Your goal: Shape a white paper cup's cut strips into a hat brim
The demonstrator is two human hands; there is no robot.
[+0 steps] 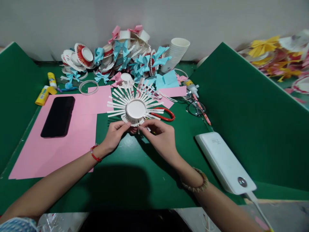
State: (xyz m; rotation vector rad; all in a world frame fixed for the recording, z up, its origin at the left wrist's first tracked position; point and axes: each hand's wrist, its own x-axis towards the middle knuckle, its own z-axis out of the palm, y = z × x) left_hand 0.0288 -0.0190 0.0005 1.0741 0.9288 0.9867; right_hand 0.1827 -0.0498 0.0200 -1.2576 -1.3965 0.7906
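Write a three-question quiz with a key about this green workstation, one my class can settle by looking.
1. True or false: the black phone lies on the pink paper.
2. Which is nearer the cut paper cup: (a) the red handle or (b) the white power bank?
3. Fill in: the left hand and right hand touch a cup cut into narrow ____.

Key: 1. True; 2. a; 3. strips.

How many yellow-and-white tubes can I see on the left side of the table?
2. The nearer tube lies by the far left corner of the pink paper; the farther tube is just beyond it. More could be hidden behind the decorations.
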